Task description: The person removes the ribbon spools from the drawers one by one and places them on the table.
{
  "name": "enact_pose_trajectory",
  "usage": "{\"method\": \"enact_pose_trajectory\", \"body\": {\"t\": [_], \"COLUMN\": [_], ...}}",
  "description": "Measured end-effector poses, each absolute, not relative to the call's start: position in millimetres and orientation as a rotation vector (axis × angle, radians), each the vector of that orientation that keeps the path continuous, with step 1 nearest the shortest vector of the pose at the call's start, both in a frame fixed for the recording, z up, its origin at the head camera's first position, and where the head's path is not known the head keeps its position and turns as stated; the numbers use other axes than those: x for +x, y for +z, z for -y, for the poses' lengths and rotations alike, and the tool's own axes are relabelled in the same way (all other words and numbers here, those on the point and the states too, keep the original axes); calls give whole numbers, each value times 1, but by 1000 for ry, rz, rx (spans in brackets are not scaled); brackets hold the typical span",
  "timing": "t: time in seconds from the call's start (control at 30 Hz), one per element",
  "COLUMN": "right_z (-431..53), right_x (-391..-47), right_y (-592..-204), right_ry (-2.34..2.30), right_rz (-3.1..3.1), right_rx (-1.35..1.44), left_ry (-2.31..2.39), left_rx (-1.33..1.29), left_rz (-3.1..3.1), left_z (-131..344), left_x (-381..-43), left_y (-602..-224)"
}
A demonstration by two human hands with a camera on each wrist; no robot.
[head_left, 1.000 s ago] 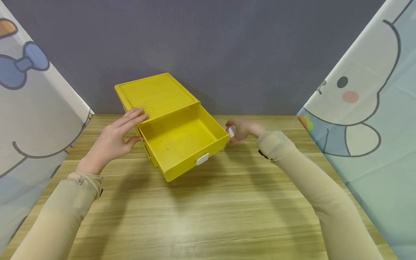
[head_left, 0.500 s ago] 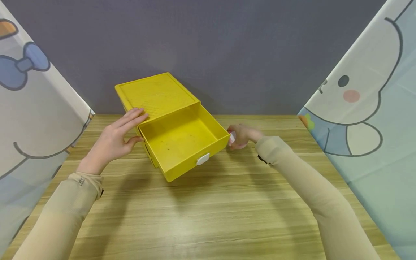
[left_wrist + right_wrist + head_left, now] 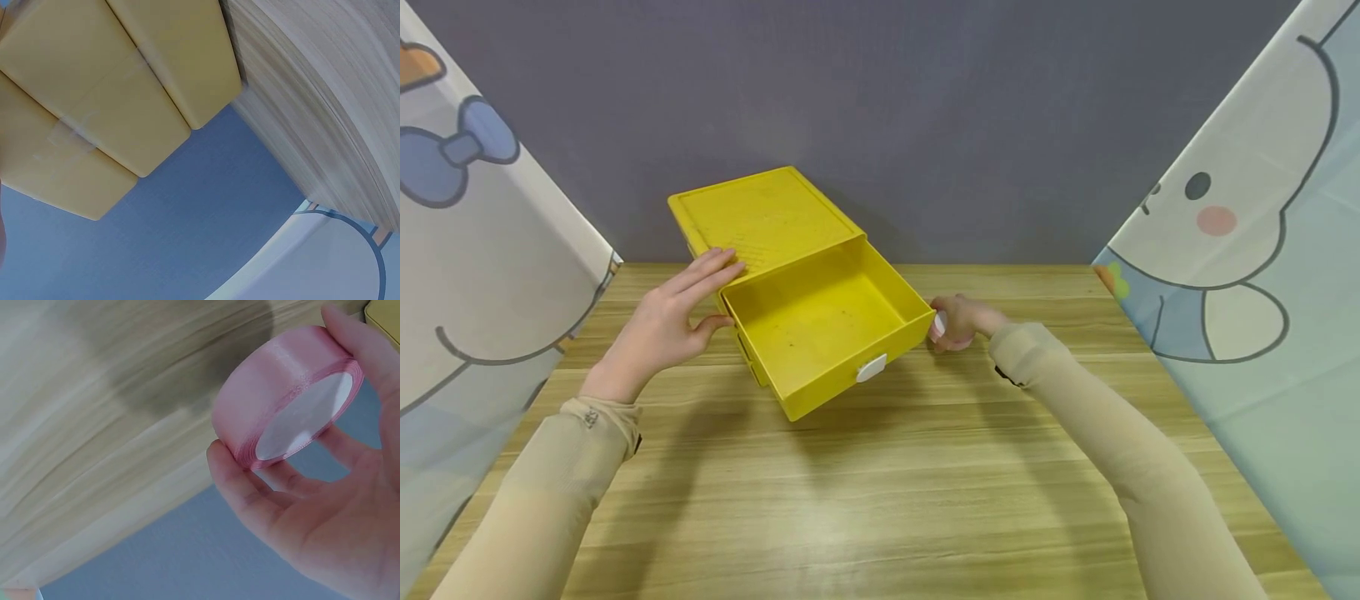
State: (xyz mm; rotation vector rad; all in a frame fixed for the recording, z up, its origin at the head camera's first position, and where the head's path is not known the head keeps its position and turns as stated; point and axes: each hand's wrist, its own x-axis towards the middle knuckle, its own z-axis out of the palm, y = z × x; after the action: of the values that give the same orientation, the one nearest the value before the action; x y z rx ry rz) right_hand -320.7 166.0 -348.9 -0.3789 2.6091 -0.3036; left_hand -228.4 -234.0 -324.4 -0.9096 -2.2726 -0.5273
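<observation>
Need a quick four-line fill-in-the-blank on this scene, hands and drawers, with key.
1. The right hand holds a ribbon roll whose outer colour is ____.
2. The left hand touches a drawer unit coloured ____.
3. The colour of the handle on the pulled-out drawer is ____.
4. The tabletop shows a ____-grain pattern.

Missing words: pink; yellow; white; wood.
</observation>
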Motion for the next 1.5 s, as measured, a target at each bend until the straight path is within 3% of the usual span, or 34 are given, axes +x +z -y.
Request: {"method": "enact_pose_trajectory", "body": {"t": [1.5], "right_z": [-169], "right_x": [-314], "right_y": [-383], "right_ry": [-341], "right_rz": [-2648], "right_rx": [-302], "left_ry": [-542], "left_rx": [-905], "left_rz": [2262], "left_z": [233], "left_x": [-228], "left_y": [-323]}}
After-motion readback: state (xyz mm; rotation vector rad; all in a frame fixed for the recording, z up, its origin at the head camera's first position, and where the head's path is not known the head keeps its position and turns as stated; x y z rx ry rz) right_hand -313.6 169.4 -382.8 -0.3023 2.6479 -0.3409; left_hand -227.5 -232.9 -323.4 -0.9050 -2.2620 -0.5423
